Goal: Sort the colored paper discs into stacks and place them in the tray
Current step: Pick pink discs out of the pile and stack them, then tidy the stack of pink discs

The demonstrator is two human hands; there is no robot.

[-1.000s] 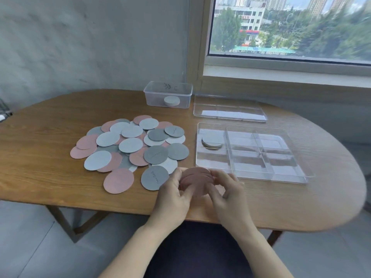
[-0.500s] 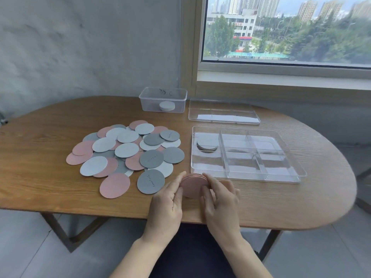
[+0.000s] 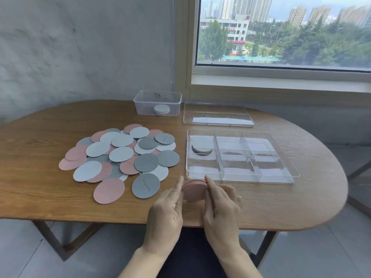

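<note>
Wooden table (image 3: 40, 189): left hand (image 3: 166, 213) and right hand (image 3: 220, 207) clamp a pink disc stack (image 3: 193, 190) edgewise; loosened fingers could fan it out.

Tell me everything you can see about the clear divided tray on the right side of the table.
The clear divided tray is a shallow, transparent, plastic-looking rectangle lying flat on the wooden table, right of the loose discs. Thin clear walls split it into six compartments, three across and two deep. Only the far-left compartment is filled, holding a small grey disc stack. A similar clear piece, perhaps its lid, lies just beyond it. Neither hand touches it.
</note>
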